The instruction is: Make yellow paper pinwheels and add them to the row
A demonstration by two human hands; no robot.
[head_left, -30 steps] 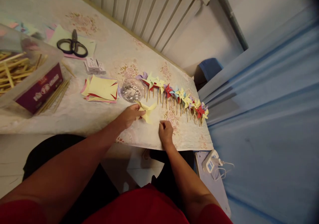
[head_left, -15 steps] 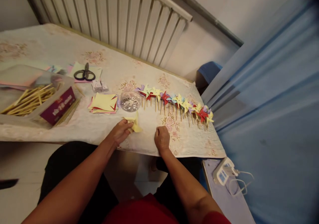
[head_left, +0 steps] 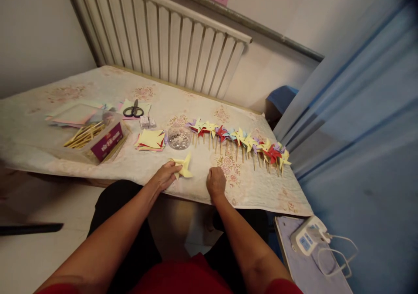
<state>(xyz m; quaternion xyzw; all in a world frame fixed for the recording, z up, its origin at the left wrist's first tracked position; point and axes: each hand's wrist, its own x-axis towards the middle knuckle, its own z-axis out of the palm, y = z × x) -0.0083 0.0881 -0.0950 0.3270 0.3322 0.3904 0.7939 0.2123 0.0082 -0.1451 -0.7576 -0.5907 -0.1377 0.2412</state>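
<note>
My left hand (head_left: 166,175) grips a yellow paper pinwheel (head_left: 185,167) over the front part of the table. To its right, my right hand (head_left: 216,181) is closed and rests near the table's front edge; whatever its fingers may hold is hidden. Beyond my left hand stands a round clear dish (head_left: 179,138) of small metallic pieces. A stack of cut paper squares (head_left: 150,140), yellow on top, lies left of the dish. Finished-looking pinwheels (head_left: 239,136) on sticks, in several colours, lie in a row at the right.
A clear plastic box (head_left: 78,153) with thin sticks stands at the left. Black-handled scissors (head_left: 133,109) lie on paper behind small white boxes (head_left: 146,122). A power strip (head_left: 308,237) with a white cable sits on a low surface at the lower right.
The view has shifted, so the table's things appear farther right. The pinwheel in my left hand has turned and shows more of its blades. My right hand remains closed.
</note>
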